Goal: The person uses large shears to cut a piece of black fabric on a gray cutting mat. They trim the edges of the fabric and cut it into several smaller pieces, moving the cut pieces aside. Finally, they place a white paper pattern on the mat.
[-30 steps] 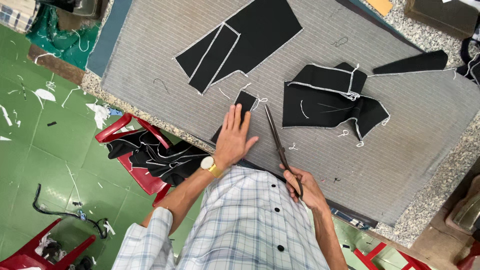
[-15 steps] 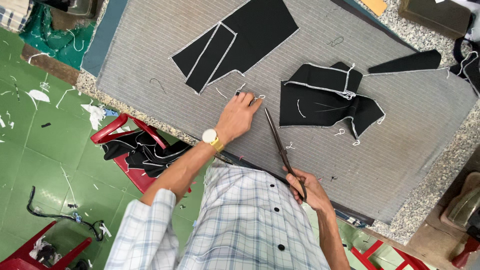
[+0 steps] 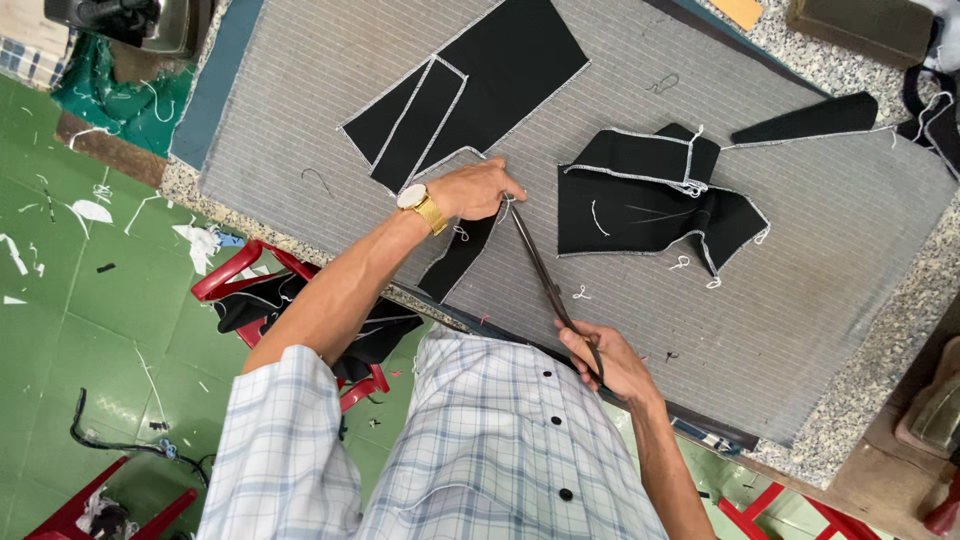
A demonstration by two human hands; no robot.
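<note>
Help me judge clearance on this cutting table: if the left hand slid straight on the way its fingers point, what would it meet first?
The left hand points right across the grey mat. Past the scissors' tip, the first thing would probably be the folded black fabric piece with white-stitched edges.

The table (image 3: pixel 300 100) wears a gray ribbed cloth, rough and matt. The black cloth pieces (image 3: pixel 480 85) look soft and dull, with white stitched edges. The scissors (image 3: pixel 545 275) are dark metal. The table's edge is speckled stone.
</note>
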